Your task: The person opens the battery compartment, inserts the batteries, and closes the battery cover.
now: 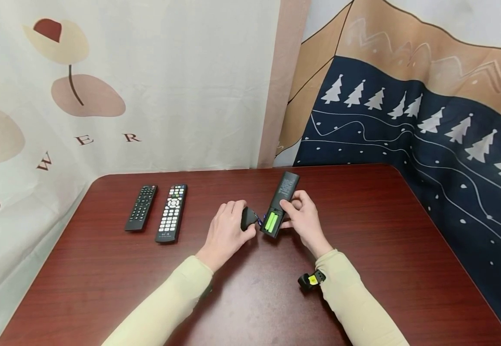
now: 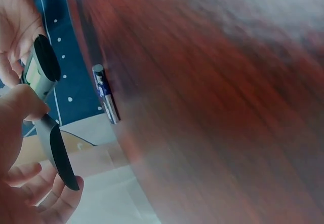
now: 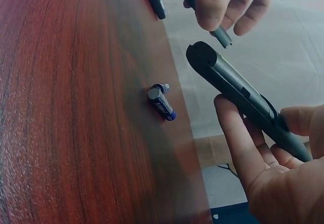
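My right hand [image 1: 306, 220] grips a black remote control [image 1: 287, 188], its back turned up and its battery compartment uncovered. Two green batteries [image 1: 271, 222] lie side by side in that compartment. Between the thumb and fingers of my left hand [image 1: 226, 233] is the remote's black battery cover [image 1: 248, 218], seen edge-on in the left wrist view as a thin curved shell [image 2: 58, 153]. The cover is just left of the remote's lower end, with a gap between them in the right wrist view. Blue-and-silver batteries [image 3: 162, 103] lie on the table beyond the hands, partly hidden in the head view.
Two more remotes lie keys up on the left of the reddish-brown table [image 1: 103, 269]: a smaller black one [image 1: 141, 208] and a longer one with white keys [image 1: 172, 214]. Behind the table hang a pale printed curtain [image 1: 190, 96] and a dark blue cloth with trees [image 1: 363, 125].
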Tool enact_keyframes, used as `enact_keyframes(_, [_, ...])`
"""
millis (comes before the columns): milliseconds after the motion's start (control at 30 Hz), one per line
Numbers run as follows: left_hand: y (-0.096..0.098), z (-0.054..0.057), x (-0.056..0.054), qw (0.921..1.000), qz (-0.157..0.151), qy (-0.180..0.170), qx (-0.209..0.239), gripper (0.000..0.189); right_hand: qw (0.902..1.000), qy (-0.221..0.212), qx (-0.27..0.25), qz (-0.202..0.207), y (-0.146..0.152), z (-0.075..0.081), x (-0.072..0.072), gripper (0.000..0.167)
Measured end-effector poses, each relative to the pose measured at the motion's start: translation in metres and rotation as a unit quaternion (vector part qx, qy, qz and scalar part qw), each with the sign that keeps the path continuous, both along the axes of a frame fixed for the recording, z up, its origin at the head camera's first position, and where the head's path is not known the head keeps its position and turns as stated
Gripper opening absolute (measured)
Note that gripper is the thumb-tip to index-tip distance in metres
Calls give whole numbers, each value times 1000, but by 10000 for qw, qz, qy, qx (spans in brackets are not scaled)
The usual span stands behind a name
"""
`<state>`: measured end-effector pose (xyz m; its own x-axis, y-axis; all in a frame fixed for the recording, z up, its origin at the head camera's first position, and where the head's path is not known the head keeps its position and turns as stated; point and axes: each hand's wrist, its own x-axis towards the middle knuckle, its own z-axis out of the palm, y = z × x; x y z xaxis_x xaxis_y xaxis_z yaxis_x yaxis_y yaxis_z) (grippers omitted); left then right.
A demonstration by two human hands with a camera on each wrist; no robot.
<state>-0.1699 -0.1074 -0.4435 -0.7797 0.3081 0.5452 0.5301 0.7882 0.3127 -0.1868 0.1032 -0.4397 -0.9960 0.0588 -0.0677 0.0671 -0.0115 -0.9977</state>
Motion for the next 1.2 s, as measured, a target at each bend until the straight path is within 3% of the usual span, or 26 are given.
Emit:
enact_keyframes(867, [21,3,7,9973,-581,411,187,35,9998,160,-87,53,-5,0,-1,19])
enact_keyframes(1200, [27,4,7,9966,-657,444,234,31,9998,148,-124,65,-7,2,-1,20])
